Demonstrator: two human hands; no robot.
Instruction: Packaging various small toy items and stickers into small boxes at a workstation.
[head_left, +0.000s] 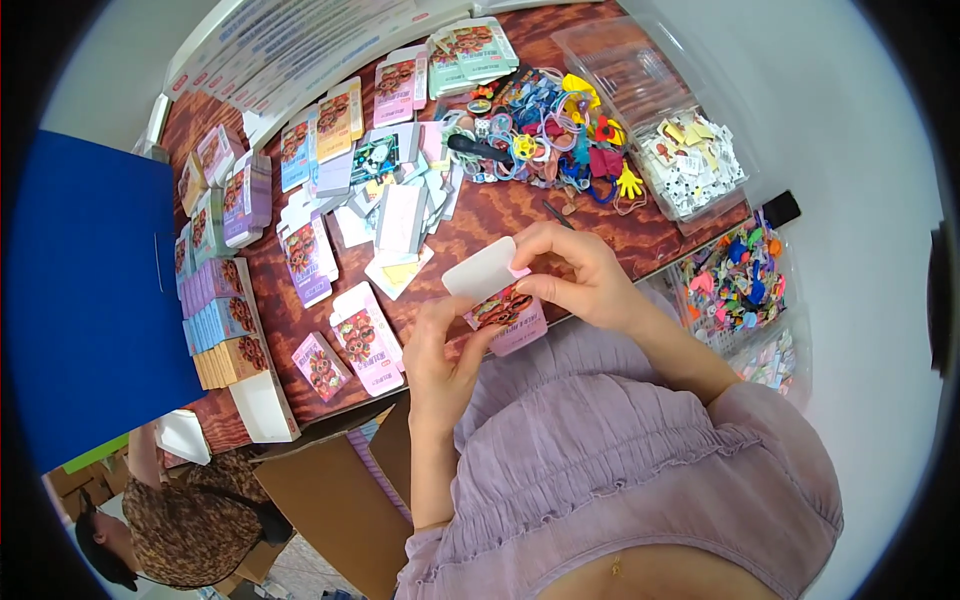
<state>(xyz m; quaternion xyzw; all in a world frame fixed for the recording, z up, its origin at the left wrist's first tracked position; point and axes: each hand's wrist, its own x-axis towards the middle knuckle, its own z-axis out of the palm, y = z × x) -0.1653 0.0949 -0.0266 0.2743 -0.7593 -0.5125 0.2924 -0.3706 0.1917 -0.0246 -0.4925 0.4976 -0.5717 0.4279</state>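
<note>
Both hands hold a small pink printed carton (508, 316) over the near edge of the wooden table (500, 215). My left hand (438, 348) grips its lower left side from below. My right hand (572, 272) pinches the top, where a white flap (478, 267) stands open. More cartons of the same kind, pink, purple and blue, lie flat (366, 338) on the table just left of my hands.
Stacks of folded cartons (222, 322) line the table's left side beside a blue panel (90, 300). A heap of colourful small toys (545, 130) lies at the back. Clear bins (690, 160) of small parts stand right. Another person (180, 520) sits low left near cardboard boxes (330, 510).
</note>
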